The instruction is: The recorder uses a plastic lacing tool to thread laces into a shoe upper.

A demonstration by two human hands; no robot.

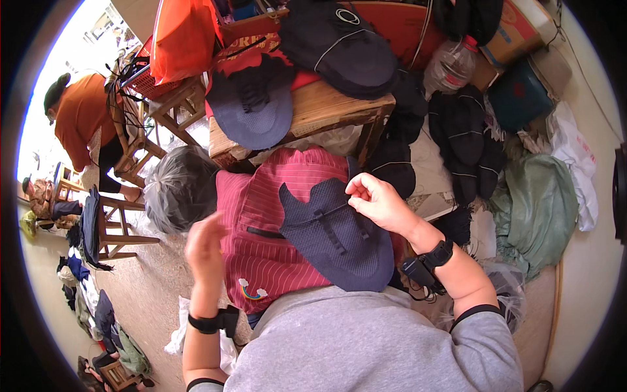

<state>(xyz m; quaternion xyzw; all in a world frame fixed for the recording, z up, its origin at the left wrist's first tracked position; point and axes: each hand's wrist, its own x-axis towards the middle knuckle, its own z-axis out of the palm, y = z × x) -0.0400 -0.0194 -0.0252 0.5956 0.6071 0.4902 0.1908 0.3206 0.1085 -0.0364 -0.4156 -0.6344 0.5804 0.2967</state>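
A navy blue sun hat with a wide brim and straps lies on a red striped apron across my lap. My right hand pinches the hat's upper edge near a strap, fingers closed on the cloth. My left hand hovers raised at the apron's left side, blurred, fingers apart, holding nothing I can see. Both wrists carry black bands.
A wooden bench ahead holds another navy hat and a dark cap. Black hats pile at right beside green sacks. A grey plastic bag and wooden stools stand left. A person in orange bends at far left.
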